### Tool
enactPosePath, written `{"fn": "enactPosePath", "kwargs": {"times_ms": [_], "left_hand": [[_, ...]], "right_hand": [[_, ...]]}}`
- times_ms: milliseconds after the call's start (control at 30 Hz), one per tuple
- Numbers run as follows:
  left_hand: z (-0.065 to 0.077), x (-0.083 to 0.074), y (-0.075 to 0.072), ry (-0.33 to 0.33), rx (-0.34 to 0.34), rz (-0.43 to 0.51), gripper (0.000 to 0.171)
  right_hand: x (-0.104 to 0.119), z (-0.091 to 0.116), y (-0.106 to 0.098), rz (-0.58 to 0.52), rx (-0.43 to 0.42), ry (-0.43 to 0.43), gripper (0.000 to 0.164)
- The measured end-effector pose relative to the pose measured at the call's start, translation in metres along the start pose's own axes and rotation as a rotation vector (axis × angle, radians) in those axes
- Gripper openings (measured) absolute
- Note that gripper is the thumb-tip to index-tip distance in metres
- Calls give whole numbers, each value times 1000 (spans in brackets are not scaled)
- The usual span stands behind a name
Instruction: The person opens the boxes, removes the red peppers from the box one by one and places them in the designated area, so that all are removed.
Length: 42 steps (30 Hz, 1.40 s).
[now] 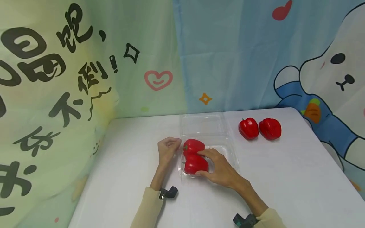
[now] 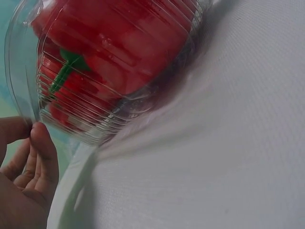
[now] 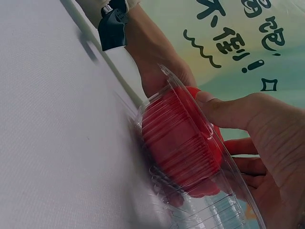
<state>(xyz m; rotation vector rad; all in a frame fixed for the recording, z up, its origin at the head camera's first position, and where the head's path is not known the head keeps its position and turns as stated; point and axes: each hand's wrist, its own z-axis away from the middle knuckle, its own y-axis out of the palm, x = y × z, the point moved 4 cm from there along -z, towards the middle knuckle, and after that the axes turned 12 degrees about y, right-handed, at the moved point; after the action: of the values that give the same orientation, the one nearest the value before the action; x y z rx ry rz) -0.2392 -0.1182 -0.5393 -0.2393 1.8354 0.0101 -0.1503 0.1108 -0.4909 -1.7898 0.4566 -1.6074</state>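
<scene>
A clear plastic clamshell box (image 1: 228, 152) lies unfolded on the white table, its lid (image 1: 203, 125) tipped back toward the wall. Two red bell peppers sit in the left half of its base: a rear pepper (image 1: 193, 146) and a front pepper (image 1: 195, 164), green stems facing left. My left hand (image 1: 167, 151) pinches the box's left rim between thumb and index finger, as the left wrist view shows at the flange (image 2: 21, 81). With thumb and fingers curled around the front pepper, my right hand (image 1: 221, 168) holds it inside the box.
Two more red bell peppers, a left one (image 1: 248, 128) and a right one (image 1: 270, 129), lie side by side at the back right of the table (image 1: 285, 177). A printed curtain (image 1: 228, 57) hangs behind the table and along its left side.
</scene>
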Motion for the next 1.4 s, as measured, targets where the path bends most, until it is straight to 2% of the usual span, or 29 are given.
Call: {"fn": "enactPosePath", "kwargs": {"times_ms": [267,500,800,1033,1400], "left_hand": [[0,0,1,-1,6,-17,17],[0,-2,1,26,9,-8,15],[1,1,1,4,17,-26,14],[0,-2,2,28,5,6,15],[-1,1,1,32,12,9,16]], "right_hand": [[-1,0,1,3,12,21,81],[0,0,1,10,29,26,77],[2,-2,-2,23,46,21,75],[2,-2,-1,27,46,40,76],[-1,-5,1,-32,22,27,76]]}}
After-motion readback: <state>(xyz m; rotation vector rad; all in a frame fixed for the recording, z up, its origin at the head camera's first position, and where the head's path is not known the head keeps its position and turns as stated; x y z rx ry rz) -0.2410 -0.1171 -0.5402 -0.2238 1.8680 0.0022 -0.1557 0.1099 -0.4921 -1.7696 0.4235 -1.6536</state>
